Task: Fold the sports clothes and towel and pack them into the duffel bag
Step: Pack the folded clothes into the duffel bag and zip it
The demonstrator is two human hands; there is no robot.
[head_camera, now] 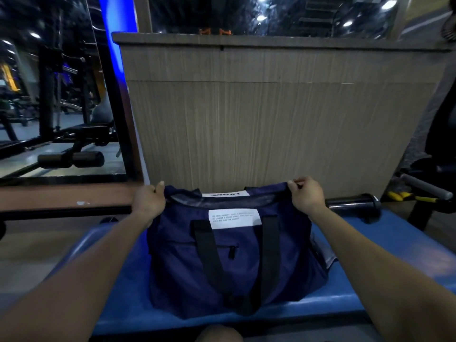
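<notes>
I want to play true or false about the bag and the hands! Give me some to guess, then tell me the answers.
1. Both hands grip the far edge of the bag. True: the left hand holds one corner and the right hand holds the other.
2. The bag is red. False: it is dark blue.
3. The bag lies on a blue bench. True.
4. The bag's straps are white. False: they are black; the white things are labels.
5. A towel lies on top of the bag. False: no towel or clothes show in this view.
</notes>
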